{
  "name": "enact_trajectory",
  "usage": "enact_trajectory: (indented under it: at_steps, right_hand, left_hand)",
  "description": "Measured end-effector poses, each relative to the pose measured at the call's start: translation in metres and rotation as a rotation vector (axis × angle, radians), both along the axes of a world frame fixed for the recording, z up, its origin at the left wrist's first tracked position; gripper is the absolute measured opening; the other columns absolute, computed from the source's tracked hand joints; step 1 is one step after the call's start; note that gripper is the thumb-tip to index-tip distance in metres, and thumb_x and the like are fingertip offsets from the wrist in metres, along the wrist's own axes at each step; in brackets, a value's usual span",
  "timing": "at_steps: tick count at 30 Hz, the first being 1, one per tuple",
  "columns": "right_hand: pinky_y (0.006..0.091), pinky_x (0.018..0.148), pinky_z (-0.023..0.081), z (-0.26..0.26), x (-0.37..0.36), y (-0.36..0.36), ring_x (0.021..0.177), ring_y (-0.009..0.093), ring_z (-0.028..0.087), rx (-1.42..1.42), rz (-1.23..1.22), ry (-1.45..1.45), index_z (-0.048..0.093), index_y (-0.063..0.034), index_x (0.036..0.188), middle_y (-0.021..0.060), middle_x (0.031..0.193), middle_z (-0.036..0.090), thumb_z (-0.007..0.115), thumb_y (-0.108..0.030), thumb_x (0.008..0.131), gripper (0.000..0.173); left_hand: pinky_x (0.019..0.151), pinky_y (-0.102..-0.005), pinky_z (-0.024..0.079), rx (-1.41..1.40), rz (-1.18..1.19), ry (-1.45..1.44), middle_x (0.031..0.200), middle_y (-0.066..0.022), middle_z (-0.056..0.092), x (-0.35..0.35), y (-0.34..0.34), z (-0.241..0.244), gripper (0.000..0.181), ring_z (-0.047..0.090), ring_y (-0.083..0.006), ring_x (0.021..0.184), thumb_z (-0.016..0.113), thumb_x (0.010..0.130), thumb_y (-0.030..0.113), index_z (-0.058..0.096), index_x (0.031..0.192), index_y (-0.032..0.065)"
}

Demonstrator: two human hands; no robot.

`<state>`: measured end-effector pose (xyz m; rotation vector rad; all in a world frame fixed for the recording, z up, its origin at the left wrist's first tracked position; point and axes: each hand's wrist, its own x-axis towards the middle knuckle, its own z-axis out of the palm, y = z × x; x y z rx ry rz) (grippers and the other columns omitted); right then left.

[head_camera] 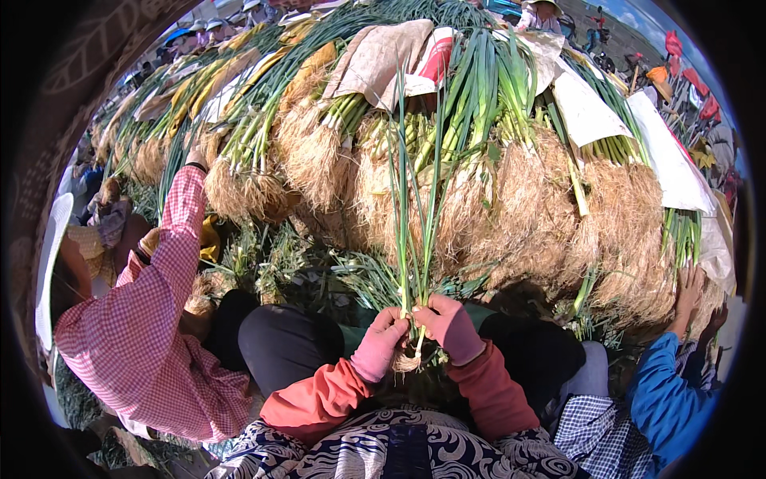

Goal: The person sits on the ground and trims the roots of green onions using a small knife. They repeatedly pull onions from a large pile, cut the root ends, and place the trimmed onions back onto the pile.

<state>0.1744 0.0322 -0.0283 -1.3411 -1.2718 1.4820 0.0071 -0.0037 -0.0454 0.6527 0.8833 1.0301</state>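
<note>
My left hand [388, 335] and my right hand [444, 326], both with pink cuffs at the wrist, meet in front of my lap. Between them stand a few green onion stalks [404, 239], their long leaves pointing up and away. The left fingers pinch the lower stem on one side; the right fingers pinch a stem [425, 287] on the other. Below the hands hang the pale roots [407, 361]. Whether the two stems join at the base is hidden by my fingers.
A long heap of green onions with straw-coloured roots [526, 203] lies ahead, partly under sacks [383, 60]. Trimmed leaves [287, 257] litter the ground. At left a person in a checked shirt [143, 323] reaches to the heap; at right, a blue sleeve [670, 389] does too.
</note>
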Motion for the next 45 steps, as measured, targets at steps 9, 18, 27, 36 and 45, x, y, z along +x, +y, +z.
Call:
enact_trajectory:
  at_steps: [9, 18, 27, 36, 45]
  right_hand:
    - [0.0294, 0.052, 0.038, -0.038, 0.011, -0.005, 0.058, 0.008, 0.048, 0.094, -0.183, -0.033, 0.066, 0.0010, 0.089, 0.0018, 0.064, 0.057, 0.066, -0.018, 0.095, 0.020]
    - [0.0296, 0.056, 0.041, -0.045, 0.043, 0.005, 0.061, 0.008, 0.049, 0.011, -0.080, -0.200, 0.067, -0.0002, 0.097, 0.0014, 0.068, 0.056, 0.065, -0.019, 0.096, 0.019]
    - [0.0235, 0.060, 0.050, -0.008, 0.022, -0.002, 0.067, 0.008, 0.058, 0.024, 0.065, 0.155, 0.063, 0.0027, 0.116, 0.0047, 0.090, 0.068, 0.059, -0.012, 0.100, 0.022]
    - [0.0250, 0.056, 0.050, 0.007, 0.013, -0.006, 0.064, 0.008, 0.059, 0.022, -0.005, 0.080, 0.064, 0.0044, 0.114, 0.0040, 0.083, 0.066, 0.063, -0.018, 0.099, 0.027]
    - [0.0270, 0.056, 0.049, -0.005, 0.014, -0.012, 0.060, 0.011, 0.059, -0.118, -0.083, 0.474, 0.061, 0.0041, 0.101, 0.0063, 0.075, 0.064, 0.058, -0.016, 0.101, 0.020]
  left_hand:
    - [0.064, -0.0260, 0.043, 0.333, 0.009, 0.248, 0.079, -0.0009, 0.056, -0.006, 0.009, -0.008, 0.020, 0.051, -0.0116, 0.070, 0.054, 0.102, 0.025, 0.059, 0.106, 0.0061]
    - [0.061, -0.0247, 0.044, 0.193, 0.328, -0.102, 0.084, -0.0029, 0.056, -0.040, 0.028, 0.035, 0.015, 0.051, -0.0113, 0.064, 0.052, 0.105, 0.020, 0.055, 0.109, 0.0067]
    - [0.051, -0.0198, 0.035, -0.018, -0.095, 0.227, 0.083, 0.0025, 0.064, -0.012, 0.001, 0.006, 0.011, 0.045, -0.0034, 0.056, 0.061, 0.098, 0.012, 0.067, 0.104, 0.0049]
    - [0.072, -0.0230, 0.047, 0.085, -0.283, 0.260, 0.090, 0.0011, 0.066, -0.010, -0.006, 0.002, 0.011, 0.057, -0.0068, 0.078, 0.069, 0.094, 0.011, 0.066, 0.099, 0.0021]
    - [0.067, -0.0213, 0.045, 0.108, -0.231, 0.181, 0.090, 0.0024, 0.067, -0.009, -0.010, 0.004, 0.016, 0.055, -0.0046, 0.075, 0.067, 0.098, 0.015, 0.066, 0.106, 0.0018]
